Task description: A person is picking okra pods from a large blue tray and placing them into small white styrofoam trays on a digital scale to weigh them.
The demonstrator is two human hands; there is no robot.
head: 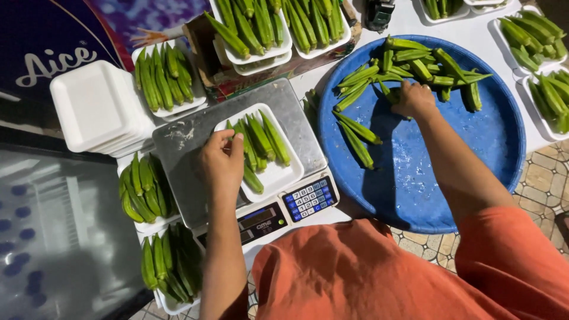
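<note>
Blue tub (pixel 492 136): a big round basin at the right, with loose okra pods (pixel 409 65) heaped along its far side and a few strays near the left wall; the near half of its floor is bare blue.
Scale (pixel 195 139): a steel weighing platform with a keypad at its near edge, just left of the tub.
Tray on the scale (pixel 278 175): a white foam tray part filled with okra at its far-left end; the near-right corner is bare.
Filled trays: three (pixel 151 195) lie close along the scale's left edge, two (pixel 261 50) sit on a carton behind it, and more (pixel 533 41) are at the far right.
Empty trays (pixel 95 104): a white stack at the far left.
Left hand (pixel 220 161): fingers curled over the okra at the weighed tray's left rim, touching the pods.
Right hand (pixel 414 98): closed down on pods in the tub's heap.
</note>
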